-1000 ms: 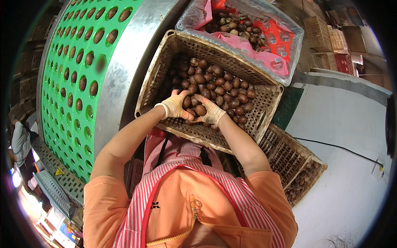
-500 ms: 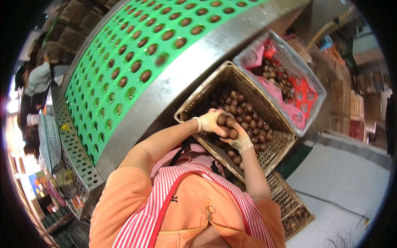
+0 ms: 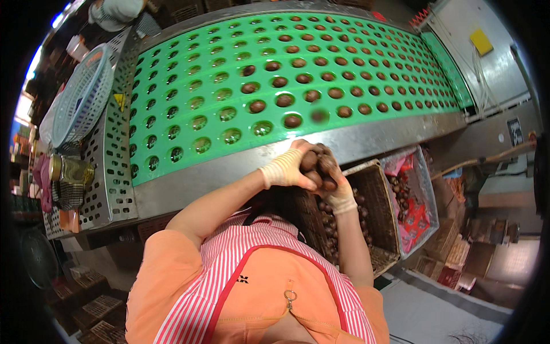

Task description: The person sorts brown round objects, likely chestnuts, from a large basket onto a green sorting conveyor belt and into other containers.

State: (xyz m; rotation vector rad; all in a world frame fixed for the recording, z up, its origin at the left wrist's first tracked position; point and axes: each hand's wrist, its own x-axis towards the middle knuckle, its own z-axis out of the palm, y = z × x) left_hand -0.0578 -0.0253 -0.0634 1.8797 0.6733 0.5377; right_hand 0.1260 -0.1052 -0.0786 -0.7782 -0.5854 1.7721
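A cluster of brown egg-shaped things (image 3: 318,166) is held between my two hands, above the steel front edge of a green belt. My left hand (image 3: 289,166), in a pale fingerless glove, curls round the cluster from the left. From the right, my right hand (image 3: 340,194) cups it in a similar glove; some of its fingers are hidden behind the cluster. The green belt (image 3: 186,163) has rows of oval pockets. Brown egg-shaped things fill most pockets from the middle rightward, while those at the left hold none. One dark spot among the near pockets is blurred.
Right of my hands stands a brown slatted crate (image 3: 391,209) with more of the brown things. Beside it is a plastic-lined grey bin (image 3: 427,200) with red and pink sheets. A perforated steel panel (image 3: 117,189) and a pale blue basket (image 3: 104,86) flank the belt's left end.
Both hands have lifted the brown things out of the crate and moved to the belt's front edge. The view has swung, so the belt now spreads across in front of me.
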